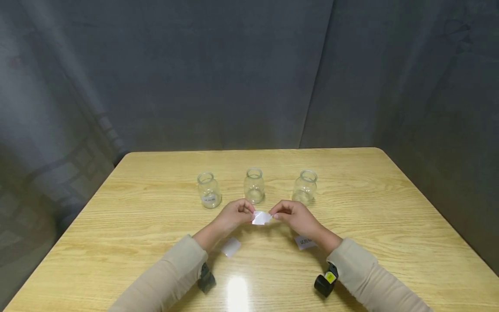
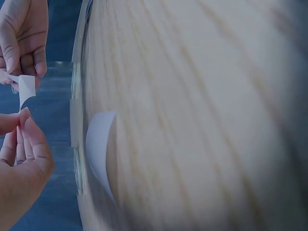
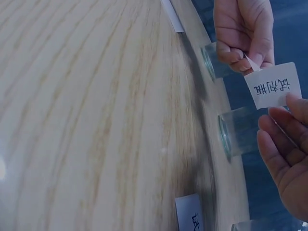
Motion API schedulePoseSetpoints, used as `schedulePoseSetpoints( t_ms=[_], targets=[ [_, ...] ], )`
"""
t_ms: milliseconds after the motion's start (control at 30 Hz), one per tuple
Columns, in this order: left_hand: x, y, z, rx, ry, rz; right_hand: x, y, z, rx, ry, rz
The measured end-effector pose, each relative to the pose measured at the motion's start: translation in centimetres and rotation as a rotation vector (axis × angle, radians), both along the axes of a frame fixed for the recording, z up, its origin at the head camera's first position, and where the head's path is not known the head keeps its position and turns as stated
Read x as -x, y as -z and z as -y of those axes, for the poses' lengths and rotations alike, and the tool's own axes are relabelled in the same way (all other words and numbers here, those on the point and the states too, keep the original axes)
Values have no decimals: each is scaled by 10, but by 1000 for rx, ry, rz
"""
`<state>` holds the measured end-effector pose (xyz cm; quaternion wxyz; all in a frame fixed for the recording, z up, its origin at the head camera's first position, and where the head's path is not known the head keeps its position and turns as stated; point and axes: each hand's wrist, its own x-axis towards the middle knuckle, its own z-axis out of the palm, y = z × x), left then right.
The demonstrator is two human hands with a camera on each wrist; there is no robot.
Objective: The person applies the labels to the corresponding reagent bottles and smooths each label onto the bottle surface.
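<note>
In the head view, the white label spans the gap between left hand and right hand, both pinching it, above the bench. Left wrist: it sits between the fingertips. Right wrist: its lettered face shows, between the hands.

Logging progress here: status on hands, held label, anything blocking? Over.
Left grip, right grip: both pinching one printed label. Label aloft, not yet applied. Nothing seen between it and the middle glass jar.
</note>
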<state>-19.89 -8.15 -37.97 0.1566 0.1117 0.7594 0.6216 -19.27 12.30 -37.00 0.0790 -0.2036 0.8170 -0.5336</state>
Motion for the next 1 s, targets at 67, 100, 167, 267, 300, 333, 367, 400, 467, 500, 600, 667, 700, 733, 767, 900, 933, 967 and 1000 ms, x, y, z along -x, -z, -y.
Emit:
schedulePoseSetpoints(
  t_ms=[67,100,167,267,300,333,367,400,467,500,600,667,700,733,767,900,933,967,1000],
  targets=[
    [0,0,0,-5,-3,1,0,-1,-1,4,10,5],
    [0,0,0,-5,-4,-1,0,-1,-1,10,12,8],
    [1,0,-1,-2,-7,-3,0,-1,-2,20,17,7],
    [0,-1,-3,-3,-11,5,2,0,-3,44,24,13],
    [0,-2,-4,-1,-12,6,2,0,-3,52,31,18],
    [0,-2,-4,1,-10,11,3,1,-4,59,38,21],
    [0,-2,-5,4,-7,19,3,1,-3,68,46,27],
    [-1,-2,-5,7,-2,29,4,1,-3,78,46,34],
    [-1,-3,-6,17,11,44,5,2,-3,98,46,45],
    [-1,-4,-7,24,19,53,5,2,-3,104,44,47],
    [-2,-4,-8,37,50,69,5,2,-2,121,32,54],
    [-2,-3,-9,49,73,70,4,1,-1,124,35,57],
    [-3,-3,-9,51,84,72,4,1,0,123,38,56],
    [-3,-2,-9,52,97,73,4,1,0,124,39,60],
    [-3,-2,-10,51,107,78,3,1,1,125,42,63],
    [-4,0,-10,20,131,105,3,1,3,131,46,71],
    [-4,0,-10,11,133,112,4,2,3,135,44,72],
    [-4,0,-10,5,132,118,4,2,3,140,42,71],
    [-4,0,-10,3,129,119,4,3,4,146,38,70]
  ],
)
